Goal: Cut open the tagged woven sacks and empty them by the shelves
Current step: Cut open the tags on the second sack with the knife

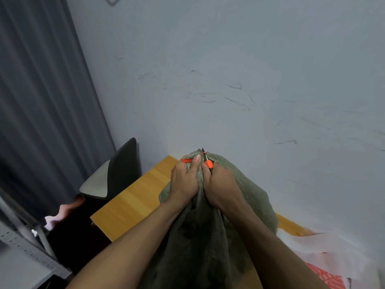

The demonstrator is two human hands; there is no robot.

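Note:
A grey-green woven sack (210, 232) stands bunched on the wooden table (133, 197), its gathered top pointing at the wall. An orange tag (186, 160) is tied round the neck. My left hand (184, 180) squeezes the neck just below the tag. My right hand (220, 184) presses against the other side and holds an orange-handled knife (207, 161), whose dark blade tip pokes up past the sack's top at the tie.
A white bag with red print (325, 265) lies on the table at the right. A dark chair (112, 176) stands left of the table against a grey curtain (41, 101). Grey metal shelving (25, 243) runs along the lower left. A scuffed wall (250, 80) is close behind.

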